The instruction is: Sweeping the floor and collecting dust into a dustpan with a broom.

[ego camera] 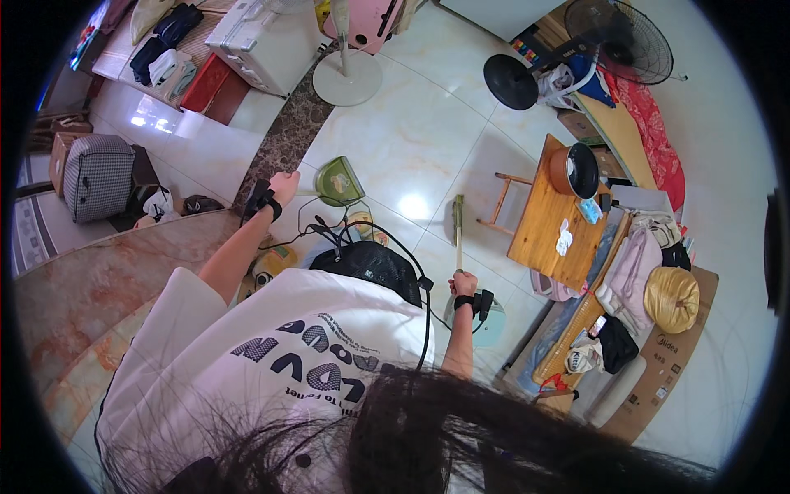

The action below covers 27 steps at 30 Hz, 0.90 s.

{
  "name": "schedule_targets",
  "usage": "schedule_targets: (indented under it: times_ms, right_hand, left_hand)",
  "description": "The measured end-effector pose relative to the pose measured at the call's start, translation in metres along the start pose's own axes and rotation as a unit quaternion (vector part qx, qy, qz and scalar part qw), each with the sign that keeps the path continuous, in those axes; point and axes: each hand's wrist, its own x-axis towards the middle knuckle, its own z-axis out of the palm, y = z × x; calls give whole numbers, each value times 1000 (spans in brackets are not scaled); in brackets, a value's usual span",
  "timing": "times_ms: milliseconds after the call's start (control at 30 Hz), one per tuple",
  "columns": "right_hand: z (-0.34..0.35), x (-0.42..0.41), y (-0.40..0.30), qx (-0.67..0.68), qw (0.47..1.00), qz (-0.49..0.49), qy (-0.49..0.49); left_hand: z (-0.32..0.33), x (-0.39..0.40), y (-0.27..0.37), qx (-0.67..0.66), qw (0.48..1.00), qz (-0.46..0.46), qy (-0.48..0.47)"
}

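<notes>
My left hand (284, 188) is closed around the short handle of a green dustpan (339, 183). The dustpan's wide mouth points away to the right, over the pale tiles. In my right hand (464, 284) is the light-coloured handle of a small broom (458, 238). Its narrow greenish head lies farthest from me, seen nearly edge-on. Both wrists wear black straps with small devices attached. Whether the dustpan or the broom head touches the floor, I cannot tell.
A wooden table (531, 234) at right bears a copper-coloured pot (563, 170). A white pedestal fan base (347, 79) and a black fan base (510, 81) stand ahead. Marble-patterned stone (123, 265) curves along my left. Dark cables hang near a black bag (370, 268) at my waist.
</notes>
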Motion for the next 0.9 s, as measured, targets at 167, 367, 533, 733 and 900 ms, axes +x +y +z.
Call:
schedule_targets:
  times_ms: [167,367,533,733,900]
  right_hand:
    - [8,-2,8,-1,1000,-6,-21]
    - [35,-24,-2,16,997,-3,-71]
    - [51,-48,-14,-13,986,-92,-142]
    - [71,-47,-14,-55,961,-176,-206]
    - [71,-53,-19,-13,966,-174,-191]
  left_hand:
    - [0,-1,3,3,1000,0,10]
    - [-2,0,5,-2,1000,0,4]
    - [1,7,3,1,1000,11,29]
    - [0,9,4,-25,999,12,33]
    - [4,16,-2,-29,999,17,35]
